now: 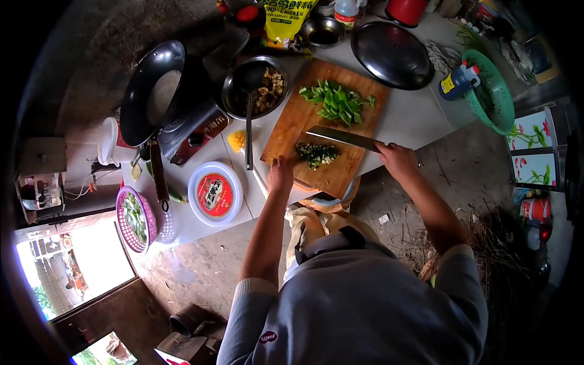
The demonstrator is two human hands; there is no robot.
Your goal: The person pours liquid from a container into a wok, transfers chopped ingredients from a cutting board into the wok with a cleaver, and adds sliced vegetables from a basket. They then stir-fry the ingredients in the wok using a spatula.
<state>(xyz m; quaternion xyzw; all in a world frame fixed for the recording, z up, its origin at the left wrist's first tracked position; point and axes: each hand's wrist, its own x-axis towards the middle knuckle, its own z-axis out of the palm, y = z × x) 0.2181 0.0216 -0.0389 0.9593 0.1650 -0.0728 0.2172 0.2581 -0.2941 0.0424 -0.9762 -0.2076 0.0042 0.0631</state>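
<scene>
My right hand [398, 160] is closed around the handle of a kitchen knife [345, 137], its wide blade pointing left over the wooden cutting board [292, 132]. At the board's near left edge, my left hand [280, 174] has its fingers bent against the wood; part of the grip is hidden. A small heap of finely chopped dark green and white pieces [317, 156] lies just below the blade. Above the knife, sliced green peppers [333, 101] are spread on the board.
Left of the board stand a metal bowl [226, 97] with a ladle [249, 131], a wok [135, 103] tilted on a stove, a white-rimmed tub [193, 198] and a pink basket [152, 228]. A dark lid [392, 55] and green basin [502, 97] are on the right.
</scene>
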